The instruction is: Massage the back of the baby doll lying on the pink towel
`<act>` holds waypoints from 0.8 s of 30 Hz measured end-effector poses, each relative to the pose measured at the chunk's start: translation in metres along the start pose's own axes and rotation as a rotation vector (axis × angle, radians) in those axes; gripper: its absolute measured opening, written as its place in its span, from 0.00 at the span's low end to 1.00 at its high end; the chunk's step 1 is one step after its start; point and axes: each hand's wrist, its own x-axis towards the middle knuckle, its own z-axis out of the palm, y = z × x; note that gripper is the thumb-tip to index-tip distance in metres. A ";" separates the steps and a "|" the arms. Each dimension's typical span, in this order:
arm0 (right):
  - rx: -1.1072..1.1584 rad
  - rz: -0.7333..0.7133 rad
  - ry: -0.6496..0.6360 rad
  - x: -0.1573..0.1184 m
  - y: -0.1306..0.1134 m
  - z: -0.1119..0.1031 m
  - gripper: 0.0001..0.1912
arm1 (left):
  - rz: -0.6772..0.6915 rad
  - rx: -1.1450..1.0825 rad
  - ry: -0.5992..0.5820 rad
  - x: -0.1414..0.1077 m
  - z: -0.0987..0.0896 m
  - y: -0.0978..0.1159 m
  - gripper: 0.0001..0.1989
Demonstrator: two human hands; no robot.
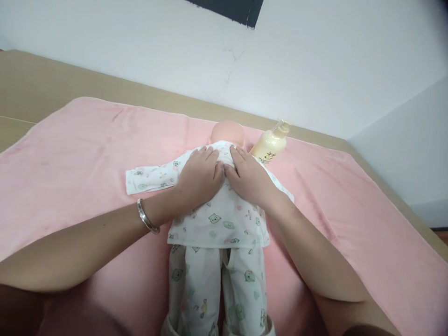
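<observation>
A baby doll (228, 131) lies on a pink blanket, dressed in a white long-sleeved top (217, 228) with green animal prints and matching trousers (241, 284). My left hand (201, 175) rests flat on the upper left of the top, fingers stretched toward the doll's head. On the upper right lies my right hand (250, 176), also flat, its thumb close to the left thumb. Only the rounded top of the head shows beyond the collar. One sleeve stretches out to the left; the right sleeve is partly behind my right forearm.
A pale yellow pump bottle (269, 145) leans at the right of the doll's head. The pink blanket (87, 154) covers much of a wooden surface (38, 74). A white wall (140, 51) rises behind, with a dark panel (238, 10) on it.
</observation>
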 end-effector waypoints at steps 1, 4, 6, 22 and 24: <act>0.008 -0.004 -0.013 0.000 0.001 -0.002 0.31 | 0.013 0.021 0.005 -0.002 -0.002 0.003 0.22; -0.003 -0.001 -0.016 -0.003 -0.002 -0.002 0.30 | 0.048 0.040 0.017 -0.007 -0.007 0.007 0.20; -0.051 0.012 0.022 -0.008 -0.007 0.000 0.30 | 0.050 0.016 -0.009 -0.004 -0.008 0.003 0.19; -0.080 0.092 0.020 -0.008 -0.009 -0.005 0.23 | -0.057 -0.077 -0.145 0.009 -0.020 -0.002 0.14; -0.136 0.070 0.046 -0.016 -0.015 -0.006 0.21 | -0.084 -0.129 -0.166 0.014 -0.018 -0.007 0.13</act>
